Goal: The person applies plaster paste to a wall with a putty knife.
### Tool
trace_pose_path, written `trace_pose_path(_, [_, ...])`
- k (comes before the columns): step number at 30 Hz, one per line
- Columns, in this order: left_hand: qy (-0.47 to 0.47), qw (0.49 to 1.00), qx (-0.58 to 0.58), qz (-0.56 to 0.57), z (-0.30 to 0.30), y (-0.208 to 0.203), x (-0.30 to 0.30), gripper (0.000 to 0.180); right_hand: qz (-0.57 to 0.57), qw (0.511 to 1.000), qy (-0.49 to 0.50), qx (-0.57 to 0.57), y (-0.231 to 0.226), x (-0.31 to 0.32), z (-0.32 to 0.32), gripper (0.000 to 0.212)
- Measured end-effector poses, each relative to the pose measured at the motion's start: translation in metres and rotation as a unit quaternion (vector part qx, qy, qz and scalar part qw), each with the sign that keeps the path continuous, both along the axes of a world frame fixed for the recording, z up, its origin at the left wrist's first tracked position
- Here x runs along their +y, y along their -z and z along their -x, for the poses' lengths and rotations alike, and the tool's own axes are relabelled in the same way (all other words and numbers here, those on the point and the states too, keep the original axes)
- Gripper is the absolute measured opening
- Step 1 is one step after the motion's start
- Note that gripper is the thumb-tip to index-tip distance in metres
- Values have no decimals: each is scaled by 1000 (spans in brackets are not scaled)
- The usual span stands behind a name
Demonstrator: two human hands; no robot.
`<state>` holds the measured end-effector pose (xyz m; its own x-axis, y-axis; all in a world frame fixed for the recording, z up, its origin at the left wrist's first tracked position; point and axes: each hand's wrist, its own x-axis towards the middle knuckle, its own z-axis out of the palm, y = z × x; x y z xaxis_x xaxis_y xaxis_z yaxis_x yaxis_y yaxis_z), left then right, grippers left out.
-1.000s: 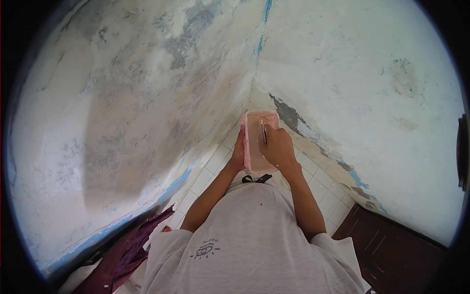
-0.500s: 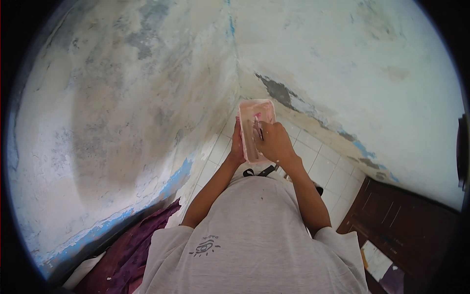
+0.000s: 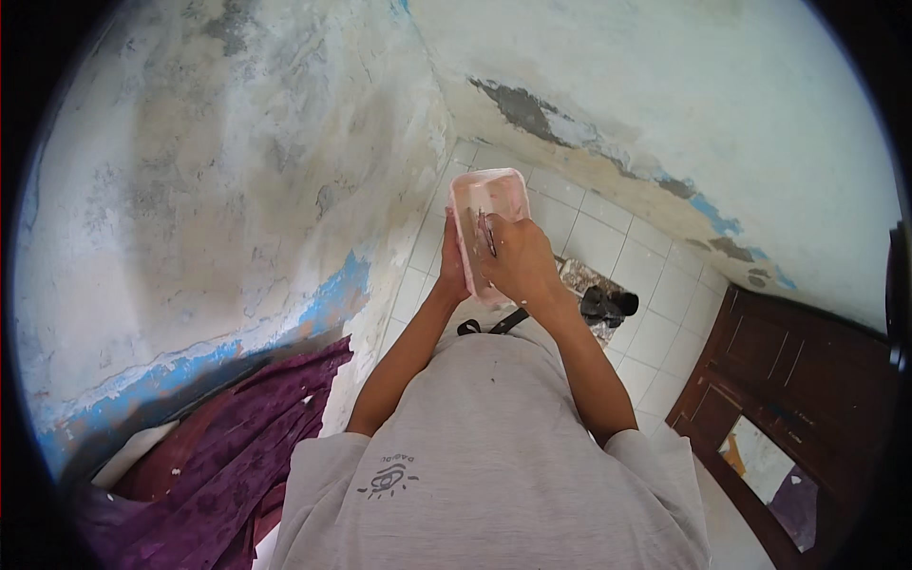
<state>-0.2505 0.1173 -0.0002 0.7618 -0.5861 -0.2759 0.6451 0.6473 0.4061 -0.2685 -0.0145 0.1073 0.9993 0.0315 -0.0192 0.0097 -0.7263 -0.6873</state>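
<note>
Pink tub (image 3: 494, 204), a shallow rectangular container smeared with pale paste, sat at about twelve o'clock from our chest, held up in front of the corner where two walls met. Largest around it was the weathered plaster wall (image 3: 218, 180) at nine to eleven o'clock, patchy white with a chipped blue band low down, and the second wall (image 3: 665, 85) at one to two o'clock, peeling along its base. Below lay the white tiled floor (image 3: 627, 247), a dark wooden door (image 3: 807, 380) at four o'clock, and a purple cloth (image 3: 247, 446) heaped at eight o'clock. On the tiles at three o'clock from the tub rested a pair of dark sandals (image 3: 608, 304). Our left hand (image 3: 452, 271) cupped the tub's near left edge from beneath, fingers curled around it. Our right hand (image 3: 518, 261) was closed in a fist over a thin tool (image 3: 486, 233) whose tip reached into the tub; we could not tell what kind of tool it was.
</note>
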Motion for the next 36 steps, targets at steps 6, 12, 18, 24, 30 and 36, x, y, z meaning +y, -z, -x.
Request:
trace_pose_path(6, [-37,999,26,14,64,-5,22,78,15,996,64,57,1,-7,62,23])
trace_pose_path(12, [18,1000,19,1,101,9,27,80,-41,998,15,33,15,17,104,22])
trace_pose_path(18, [7,1000,19,3,113,-7,33,81,-3,998,67,23,-9,-3,115,21])
trace_pose_path(24, [12,999,19,48,144,31,58,78,35,996,39,72,4,27,153,24])
trace_pose_path(30, [14,993,106,-46,197,75,63,73,46,990,127,-37,71,22,220,33])
trace_pose_path(36, [72,971,150,-172,242,155,41,72,-100,959,227,138,157,2,289,52])
